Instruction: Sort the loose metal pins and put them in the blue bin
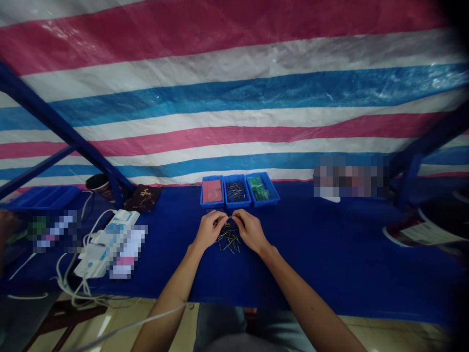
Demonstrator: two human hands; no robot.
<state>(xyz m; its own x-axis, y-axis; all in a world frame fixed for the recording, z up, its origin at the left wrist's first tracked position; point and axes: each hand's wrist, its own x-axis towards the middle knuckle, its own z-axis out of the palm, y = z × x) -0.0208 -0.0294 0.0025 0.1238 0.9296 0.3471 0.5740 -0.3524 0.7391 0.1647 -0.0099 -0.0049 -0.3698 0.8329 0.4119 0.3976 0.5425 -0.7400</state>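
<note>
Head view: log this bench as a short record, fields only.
Left hand: pinches a thin pin
Right hand: pinches the same pin
Under hands: loose pile of small pins
Ahead: three blue plastic trays
Middle tray contents: dark pins
Right tray contents: green pieces
Left of hands: white power strip
Surface: blue covering
Backdrop: striped tarpaulin

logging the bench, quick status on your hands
Left hand and right hand pinching a thin pin between them. Loose pile of small pins just below. Blue tray ahead, not touching.
</note>
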